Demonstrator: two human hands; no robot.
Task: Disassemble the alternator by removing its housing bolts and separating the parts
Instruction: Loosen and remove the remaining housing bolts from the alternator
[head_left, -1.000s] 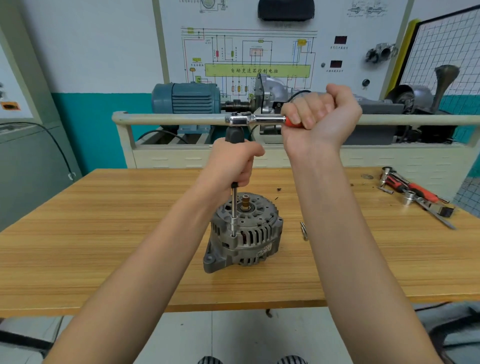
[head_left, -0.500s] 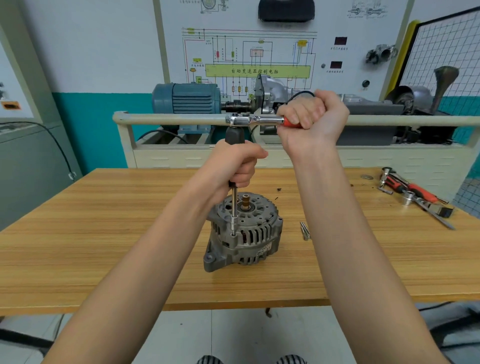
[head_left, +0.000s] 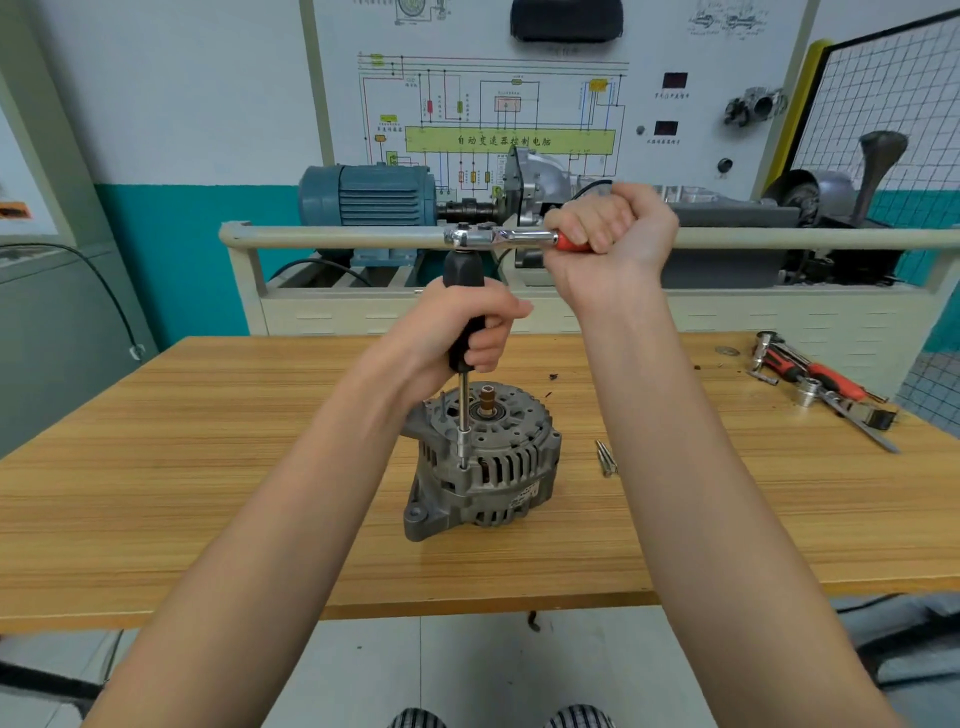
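Head view, catalogued largest to smallest.

Bench (head_left: 208, 467): wooden top, carrying all items below.

Alternator (head_left: 480, 462): grey cast housing with vent slots, standing shaft-up near the middle of the bench, unclamped. Judged heavy, rigid and stable on its base, but free to twist under wrench torque; best steadied at the ribbed body or the mounting lug at its lower left, away from the brass-coloured shaft end.

Ratchet wrench (head_left: 511, 239): chrome head, red grip, lying level above the alternator. Right hand (head_left: 610, 244) is fisted round the red grip.

Extension driver (head_left: 464, 322): black handle under the ratchet head, thin steel shank running down to a socket seated on a housing bolt (head_left: 462, 465) at the rim. Left hand (head_left: 457, 332) is wrapped round the black handle, keeping the shank upright. The long shank is judged liable to tip off the bolt if unsupported.

Spare tools (head_left: 821, 384): wrenches and sockets, far right of the bench.

Loose bolts (head_left: 605, 457): just right of the alternator, small and prone to roll.
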